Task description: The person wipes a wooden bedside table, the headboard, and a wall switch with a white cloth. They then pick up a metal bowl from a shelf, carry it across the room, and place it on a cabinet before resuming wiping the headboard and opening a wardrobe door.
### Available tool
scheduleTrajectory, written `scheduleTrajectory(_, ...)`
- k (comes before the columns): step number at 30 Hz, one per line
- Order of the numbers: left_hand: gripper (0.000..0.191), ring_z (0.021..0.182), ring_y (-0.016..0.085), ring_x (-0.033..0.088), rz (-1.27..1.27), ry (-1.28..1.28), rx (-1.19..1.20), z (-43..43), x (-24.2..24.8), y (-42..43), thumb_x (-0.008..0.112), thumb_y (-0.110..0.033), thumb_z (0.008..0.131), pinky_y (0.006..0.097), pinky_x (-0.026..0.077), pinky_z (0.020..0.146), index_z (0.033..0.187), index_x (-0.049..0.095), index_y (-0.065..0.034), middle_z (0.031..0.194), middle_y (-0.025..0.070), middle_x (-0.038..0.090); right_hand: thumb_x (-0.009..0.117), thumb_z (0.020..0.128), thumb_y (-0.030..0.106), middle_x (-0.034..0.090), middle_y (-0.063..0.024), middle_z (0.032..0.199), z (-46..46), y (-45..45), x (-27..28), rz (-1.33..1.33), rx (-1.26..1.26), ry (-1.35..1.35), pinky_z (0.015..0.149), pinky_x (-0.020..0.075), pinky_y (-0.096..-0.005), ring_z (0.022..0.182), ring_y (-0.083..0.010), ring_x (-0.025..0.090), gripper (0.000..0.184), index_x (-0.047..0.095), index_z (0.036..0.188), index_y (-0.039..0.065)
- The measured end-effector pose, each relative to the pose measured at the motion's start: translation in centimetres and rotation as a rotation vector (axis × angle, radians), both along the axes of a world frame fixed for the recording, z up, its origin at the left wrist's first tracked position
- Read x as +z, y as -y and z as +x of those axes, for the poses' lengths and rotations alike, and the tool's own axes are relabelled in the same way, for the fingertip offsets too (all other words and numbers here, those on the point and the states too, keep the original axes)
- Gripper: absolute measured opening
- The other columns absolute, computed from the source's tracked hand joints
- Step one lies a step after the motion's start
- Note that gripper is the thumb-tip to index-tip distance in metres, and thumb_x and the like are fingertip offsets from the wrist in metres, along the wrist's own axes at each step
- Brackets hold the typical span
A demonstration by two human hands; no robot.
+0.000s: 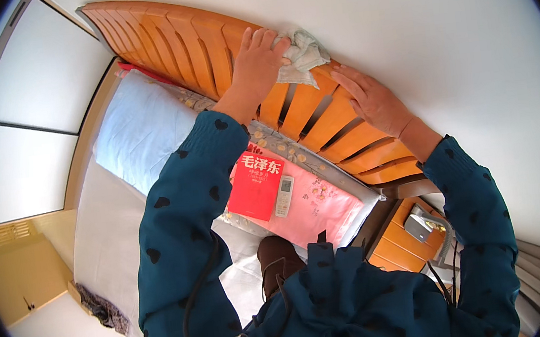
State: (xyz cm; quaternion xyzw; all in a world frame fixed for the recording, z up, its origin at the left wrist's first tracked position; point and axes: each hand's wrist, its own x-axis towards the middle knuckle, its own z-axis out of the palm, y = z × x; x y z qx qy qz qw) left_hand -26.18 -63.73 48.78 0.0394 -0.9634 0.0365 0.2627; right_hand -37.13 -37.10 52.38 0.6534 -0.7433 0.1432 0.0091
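Note:
A pale, crumpled cloth [303, 52] lies draped over the top rail of the slatted wooden headboard [214, 32]. My left hand [262, 64] is at the cloth's left edge, its index finger and thumb against the fabric and its other fingers over the rail. To the right of the cloth, my right hand [376, 101] rests on the rail with fingers extended, holding nothing. Below my hands, a red book [256, 190] with writing on its cover lies on a pink floral pillow [326, 202]. A white remote control [284, 197] lies beside the book.
A light blue pillow [140, 123] is on the bed's left side. White wall [438, 24] stands behind the headboard. At right, a wooden nightstand [391, 242] holds a grey lamp [446, 243]. White-panelled wardrobe doors [30, 166] stand at left. My knee [278, 260] is on the mattress.

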Motion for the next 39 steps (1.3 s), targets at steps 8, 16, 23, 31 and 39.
scheduleTrajectory(8, 0.036, 0.12, 0.027, 0.047, 0.153, -0.105, -0.088, 0.3, -0.5, 0.3, 0.065, -0.027, 0.085, 0.0463, 0.027, 0.113, 0.117, 0.058, -0.0139, 0.118, 0.0077, 0.055, 0.059, 0.077, -0.012, 0.044, -0.0138, 0.144, 0.8, 0.7, 0.3, 0.029, -0.003, 0.019, 0.109, 0.0392, -0.0338, 0.13, -0.032, 0.045, 0.074, 0.037, 0.144, 0.01)
scheduleTrajectory(16, 0.036, 0.122, 0.025, 0.047, 0.004, -0.238, -0.24, 0.0, 0.6, -1.3, 0.062, -0.016, 0.084, 0.0423, 0.027, 0.114, 0.12, 0.059, -0.0127, 0.12, 0.0076, 0.056, 0.062, 0.078, -0.006, 0.046, -0.0141, 0.14, 0.9, 1.2, 0.4, 0.073, -0.019, -0.001, 0.106, 0.0418, -0.0367, 0.126, -0.0338, 0.047, 0.069, 0.038, 0.141, 0.01)
scheduleTrajectory(23, 0.04, 0.12, 0.024, 0.048, 0.128, -0.199, -0.298, -0.4, -2.2, -0.7, 0.061, -0.011, 0.082, 0.0403, 0.031, 0.111, 0.122, 0.057, -0.0132, 0.121, 0.0043, 0.056, 0.067, 0.074, -0.005, 0.053, -0.0169, 0.124, 0.7, 4.1, -0.6, -0.034, -0.009, -0.087, 0.094, 0.0479, -0.0394, 0.112, -0.037, 0.053, 0.063, 0.042, 0.131, 0.003)
scheduleTrajectory(31, 0.058, 0.129, 0.039, 0.036, -0.02, -0.025, -0.078, 0.2, -2.5, 19.7, 0.067, -0.041, 0.084, 0.0517, 0.027, 0.111, 0.128, 0.055, -0.005, 0.136, 0.0174, 0.046, 0.068, 0.072, -0.005, 0.054, -0.0171, 0.122, 0.3, 5.1, -0.8, -0.093, 0.025, -0.163, 0.093, 0.0487, -0.0394, 0.11, -0.0367, 0.054, 0.062, 0.044, 0.13, 0.002)
scheduleTrajectory(39, 0.051, 0.126, 0.041, 0.038, 0.023, 0.005, -0.189, 0.7, -1.3, 19.9, 0.065, -0.033, 0.087, 0.0542, 0.029, 0.106, 0.126, 0.054, -0.0026, 0.125, 0.0202, 0.05, 0.067, 0.074, -0.003, 0.053, -0.0168, 0.121, 0.1, 4.9, -0.7, -0.107, 0.028, -0.176, 0.093, 0.0485, -0.0402, 0.108, -0.0369, 0.054, 0.061, 0.043, 0.13, 0.002)
